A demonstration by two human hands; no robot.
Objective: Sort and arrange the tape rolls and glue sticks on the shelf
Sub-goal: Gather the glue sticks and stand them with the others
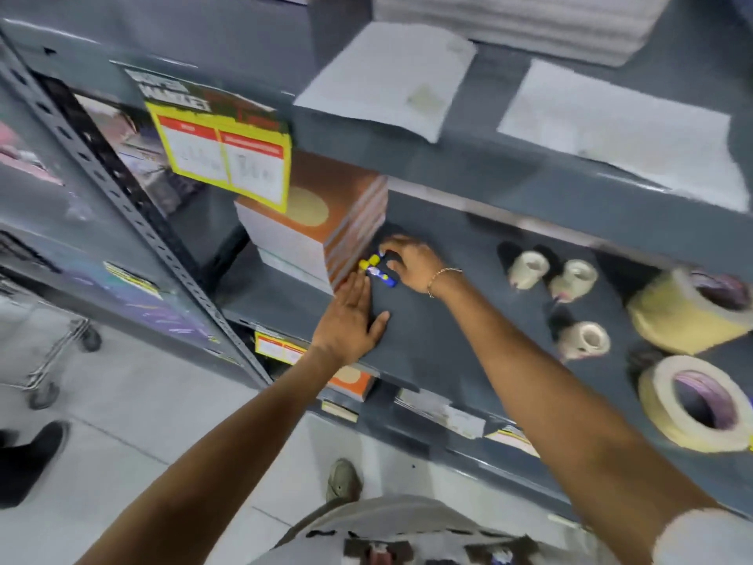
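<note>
Blue glue sticks with yellow caps (pixel 375 269) lie on the grey shelf (pixel 440 320) beside a stack of orange-covered books. My right hand (pixel 411 266) curls over them, fingers closed on the sticks. My left hand (pixel 350 320) lies flat on the shelf, fingers straight, its tips touching the sticks from the front. To the right lie three small white tape rolls (pixel 527 269) (pixel 574 279) (pixel 584 340). Two large beige tape rolls (pixel 684 316) (pixel 668 401) sit at the far right edge.
The stack of orange-covered books (pixel 322 234) stands left of the glue sticks. The upper shelf (pixel 509 169) overhangs, carrying white paper packs. A yellow price sign (pixel 224 157) hangs from it. A perforated upright (pixel 134 205) stands at the left. A trolley (pixel 53 360) is on the floor.
</note>
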